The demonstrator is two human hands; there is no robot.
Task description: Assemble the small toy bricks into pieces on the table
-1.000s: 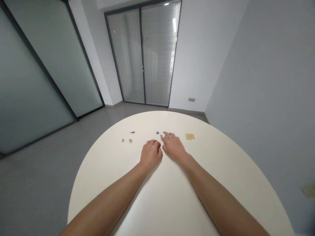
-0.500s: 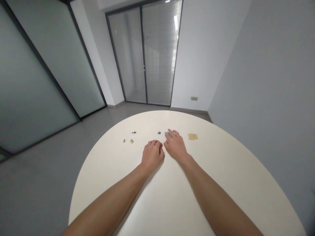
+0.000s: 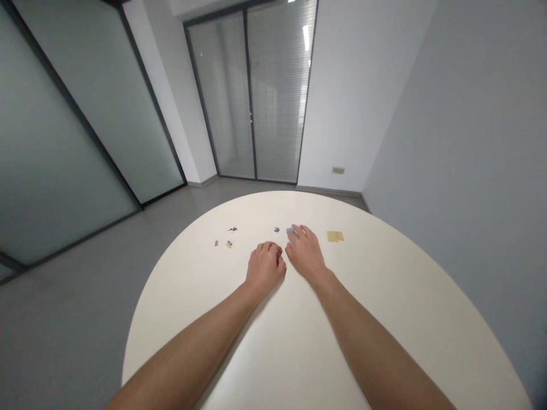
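My left hand (image 3: 265, 265) rests on the white round table (image 3: 273, 353) with its fingers curled in toward the thumb. Whatever they hold, if anything, is hidden. Close beside it, my right hand (image 3: 305, 250) lies with fingers apart, the fingertips touching or just over a small flat bluish piece (image 3: 290, 230), partly covered. A small dark blue-grey piece (image 3: 277, 229) lies just left of that one. These flat pieces look like jigsaw puzzle pieces, though they are too small to be sure.
To the right lies a larger flat yellow piece (image 3: 335, 236) with a notched lower edge. Further left are a black-and-white piece (image 3: 232, 229), a yellow-and-grey piece (image 3: 229, 244) and a tiny dark piece (image 3: 216, 243). The table's curved far edge faces a glass door (image 3: 252, 114).
Both hands stay almost in place. The right fingers have shifted very slightly over the bluish piece, and the view has tilted a little.
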